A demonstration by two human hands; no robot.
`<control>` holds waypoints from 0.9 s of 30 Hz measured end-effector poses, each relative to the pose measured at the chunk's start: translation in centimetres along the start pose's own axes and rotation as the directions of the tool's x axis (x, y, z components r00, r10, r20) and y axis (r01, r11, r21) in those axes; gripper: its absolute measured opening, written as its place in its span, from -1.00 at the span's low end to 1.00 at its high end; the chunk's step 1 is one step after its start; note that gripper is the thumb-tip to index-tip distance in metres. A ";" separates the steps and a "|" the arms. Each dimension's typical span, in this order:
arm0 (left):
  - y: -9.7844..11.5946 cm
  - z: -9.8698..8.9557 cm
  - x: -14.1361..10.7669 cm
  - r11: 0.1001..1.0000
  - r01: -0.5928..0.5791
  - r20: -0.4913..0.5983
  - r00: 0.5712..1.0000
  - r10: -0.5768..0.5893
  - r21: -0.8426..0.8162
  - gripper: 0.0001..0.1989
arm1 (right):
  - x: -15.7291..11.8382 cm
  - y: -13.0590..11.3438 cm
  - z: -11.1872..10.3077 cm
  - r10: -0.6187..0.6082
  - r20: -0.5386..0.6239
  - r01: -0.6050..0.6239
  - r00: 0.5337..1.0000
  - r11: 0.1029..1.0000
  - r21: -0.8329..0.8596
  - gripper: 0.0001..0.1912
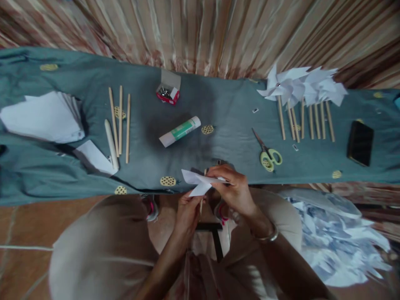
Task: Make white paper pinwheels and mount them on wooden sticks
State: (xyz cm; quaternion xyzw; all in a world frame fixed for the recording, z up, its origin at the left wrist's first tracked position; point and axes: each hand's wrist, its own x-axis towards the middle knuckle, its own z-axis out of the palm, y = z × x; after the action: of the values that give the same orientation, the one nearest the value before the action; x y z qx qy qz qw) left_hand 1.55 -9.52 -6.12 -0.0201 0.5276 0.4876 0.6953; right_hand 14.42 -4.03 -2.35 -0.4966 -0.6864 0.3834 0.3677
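Note:
A folded white paper pinwheel (200,188) is held between both hands at the table's front edge, above my lap. My left hand (188,210) pinches it from below, and a thin wooden stick shows just beside those fingers. My right hand (233,187) is closed on the paper's right side, its fingertips bent over the blade. Whatever is at the pinwheel's centre is hidden by the fingers. Beyond the hands lies a green and white glue stick (183,130). Farther back, an open red box (168,92) contains small metal pins or tacks.
Finished pinwheels (300,83) on sticks lie at the back right. Green-handled scissors (268,156) and a black phone-like object (361,143) are nearer. Leftward are a paper stack (46,118), wooden sticks (120,125) and a pale pointed rod (111,143). A clear bag of papers (334,237) stands beside my leg.

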 end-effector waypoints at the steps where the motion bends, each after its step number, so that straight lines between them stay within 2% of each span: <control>1: 0.1 0.1 -0.1 1.000 0.003 0.001 1.000 -0.003 0.010 -0.75 | 0.0 0.0 0.0 -0.024 0.010 0.024 1.000 1.000 -0.010 -0.90; 6: 0.6 0.3 -0.3 0.999 0.038 -0.017 0.999 -0.038 0.014 -0.75 | -0.2 0.3 -0.2 -0.079 0.013 0.079 0.997 0.997 -0.014 -0.83; 27: 0.4 0.0 -0.2 0.998 0.063 -0.037 0.997 -0.063 -0.009 -0.78 | -0.2 0.3 -0.2 -0.091 -0.015 0.090 0.996 0.996 -0.026 -0.82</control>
State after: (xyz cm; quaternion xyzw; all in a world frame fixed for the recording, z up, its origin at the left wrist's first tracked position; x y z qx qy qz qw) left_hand 1.29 -9.49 -5.77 -0.0485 0.5375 0.4670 0.7004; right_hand 14.73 -4.10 -2.58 -0.4727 -0.7099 0.3538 0.3840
